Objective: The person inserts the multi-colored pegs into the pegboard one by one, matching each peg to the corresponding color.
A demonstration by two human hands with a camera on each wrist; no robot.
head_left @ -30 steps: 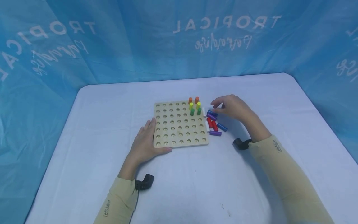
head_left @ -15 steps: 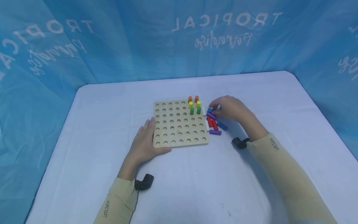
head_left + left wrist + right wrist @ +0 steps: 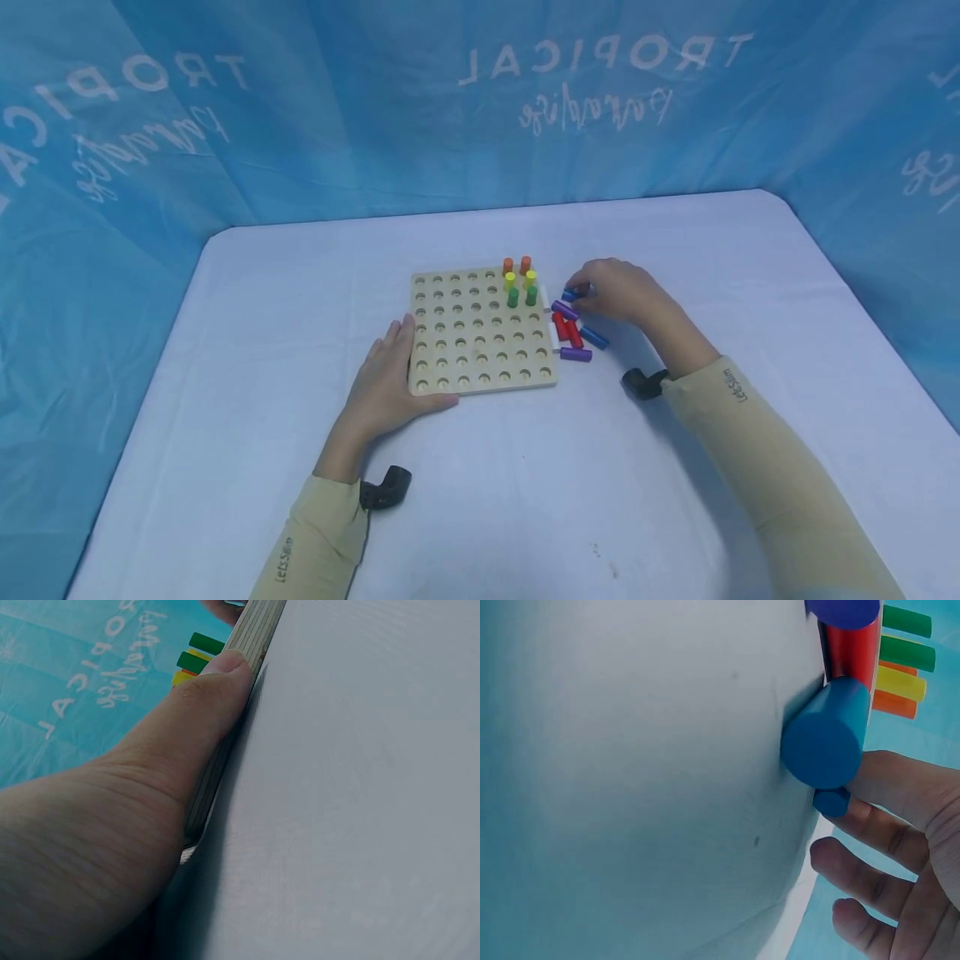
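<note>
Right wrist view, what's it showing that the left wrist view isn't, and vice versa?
Only the right wrist view: a purple peg and a red peg. Only the left: the left hand, thumb against the pegboard's side, and white lettering on the curtain. Both: green pegs, a yellow peg, an orange peg, white cloth and part of the right hand.

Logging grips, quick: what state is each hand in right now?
Left hand: open, resting against the edges of the board.
Right hand: closed, pinching a blue peg between thumb and finger.
</note>
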